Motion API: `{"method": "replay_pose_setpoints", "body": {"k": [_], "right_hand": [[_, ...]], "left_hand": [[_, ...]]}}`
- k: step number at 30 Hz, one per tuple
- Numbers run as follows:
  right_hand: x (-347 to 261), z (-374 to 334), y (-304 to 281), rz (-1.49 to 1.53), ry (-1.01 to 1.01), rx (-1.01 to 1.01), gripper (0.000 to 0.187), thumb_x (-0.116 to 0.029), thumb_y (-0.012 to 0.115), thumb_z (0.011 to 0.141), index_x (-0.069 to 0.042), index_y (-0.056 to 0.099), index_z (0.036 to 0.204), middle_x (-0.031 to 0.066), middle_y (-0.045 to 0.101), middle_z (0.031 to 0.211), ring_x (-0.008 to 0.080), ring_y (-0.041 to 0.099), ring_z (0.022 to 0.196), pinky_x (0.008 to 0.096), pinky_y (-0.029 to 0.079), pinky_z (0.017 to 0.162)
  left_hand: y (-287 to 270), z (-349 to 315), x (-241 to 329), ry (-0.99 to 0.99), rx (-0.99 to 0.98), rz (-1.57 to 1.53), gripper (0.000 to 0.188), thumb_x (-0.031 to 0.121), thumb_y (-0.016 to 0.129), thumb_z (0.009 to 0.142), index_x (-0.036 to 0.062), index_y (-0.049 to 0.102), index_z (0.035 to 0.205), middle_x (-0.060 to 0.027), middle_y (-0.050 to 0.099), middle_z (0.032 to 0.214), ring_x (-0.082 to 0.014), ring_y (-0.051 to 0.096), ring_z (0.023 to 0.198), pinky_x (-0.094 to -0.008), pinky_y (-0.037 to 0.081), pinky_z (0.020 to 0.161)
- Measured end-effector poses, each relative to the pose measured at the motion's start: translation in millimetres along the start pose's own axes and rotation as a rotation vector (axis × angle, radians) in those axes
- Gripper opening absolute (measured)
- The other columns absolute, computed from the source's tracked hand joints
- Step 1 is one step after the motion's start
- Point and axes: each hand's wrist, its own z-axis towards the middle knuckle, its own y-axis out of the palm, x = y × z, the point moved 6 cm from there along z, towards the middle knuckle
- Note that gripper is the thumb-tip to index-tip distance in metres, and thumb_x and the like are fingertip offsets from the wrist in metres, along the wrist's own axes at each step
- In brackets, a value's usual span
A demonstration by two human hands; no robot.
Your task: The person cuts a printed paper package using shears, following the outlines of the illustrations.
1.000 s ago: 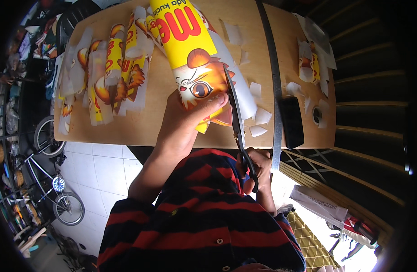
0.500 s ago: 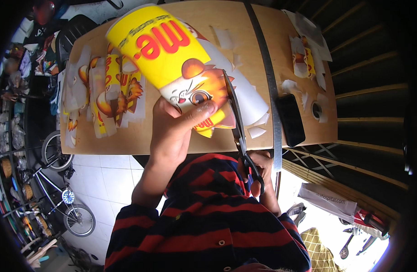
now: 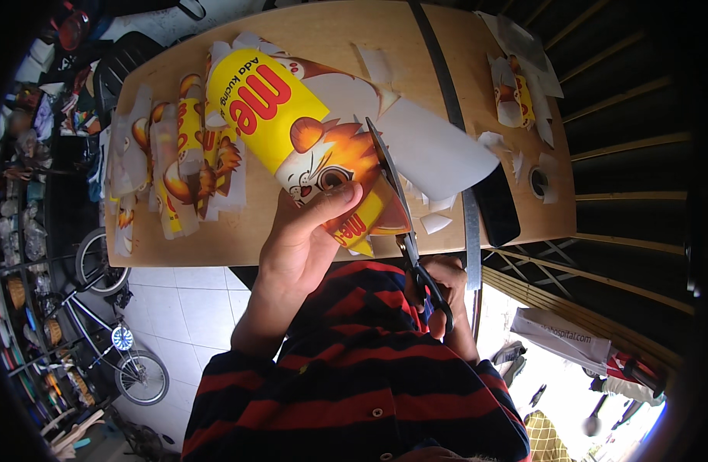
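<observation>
My left hand (image 3: 296, 239) grips a curled yellow printed sheet (image 3: 269, 100) with an orange cartoon cat on it, thumb on top beside the cat's face. Its white-backed part (image 3: 439, 150) curls out to the right. My right hand (image 3: 446, 281) is wrapped round the black handles of a pair of scissors (image 3: 394, 181). The blades point away from me along the right edge of the cat's head, against the sheet. Whether the blades are parted is hard to see, as the sheet hides part of them. A smaller yellow piece (image 3: 362, 223) hangs below my left thumb.
Several cut printed pieces (image 3: 173, 165) lie at the table's left, with more (image 3: 516, 100) at the far right. A black phone (image 3: 496, 208) lies by a dark metal strip (image 3: 445, 85) across the wooden table (image 3: 323, 23). A tape roll (image 3: 537, 183) and white scraps (image 3: 435, 223) lie nearby.
The sheet has come down closer to the table, and its white part reaches further right, to the phone. The scissor tips have swung slightly left. Both hands keep their grip.
</observation>
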Motion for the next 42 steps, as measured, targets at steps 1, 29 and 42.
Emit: {"method": "replay_pose_setpoints", "body": {"k": [1, 29, 42], "right_hand": [[0.2, -0.5, -0.4, -0.018, 0.018, 0.008, 0.074, -0.073, 0.072, 0.051, -0.003, 0.057, 0.074, -0.0040, 0.049, 0.052, 0.0058, 0.049, 0.044, 0.0194, 0.034, 0.042], [-6.9, 1.4, -4.4, 0.013, -0.009, 0.086, 0.073, -0.073, 0.069, 0.055, -0.002, 0.056, 0.071, -0.0039, 0.050, 0.052, 0.0065, 0.049, 0.045, 0.0196, 0.036, 0.043], [-3.5, 1.6, -5.1, 0.053, -0.048, 0.103, 0.077, -0.077, 0.066, 0.055, -0.003, 0.055, 0.073, -0.0039, 0.051, 0.050, 0.0056, 0.050, 0.043, 0.0191, 0.036, 0.043]], "left_hand": [[-0.2, 0.3, 1.5, 0.019, 0.004, 0.036, 0.059, -0.003, 0.062, 0.083, 0.0026, 0.036, 0.136, -0.0111, 0.053, 0.124, -0.0202, 0.053, 0.117, -0.0370, 0.041, 0.104], [-16.4, 16.4, 26.8, 0.162, 0.010, 0.190, 0.044, 0.002, 0.065, 0.081, 0.0005, 0.049, 0.122, -0.0102, 0.061, 0.111, -0.0186, 0.059, 0.107, -0.0338, 0.045, 0.094], [-10.5, -6.1, -8.9, 0.063, -0.118, 0.210, 0.053, 0.000, 0.064, 0.080, 0.0053, 0.047, 0.130, -0.0059, 0.062, 0.113, -0.0215, 0.052, 0.118, -0.0502, 0.035, 0.104]]}}
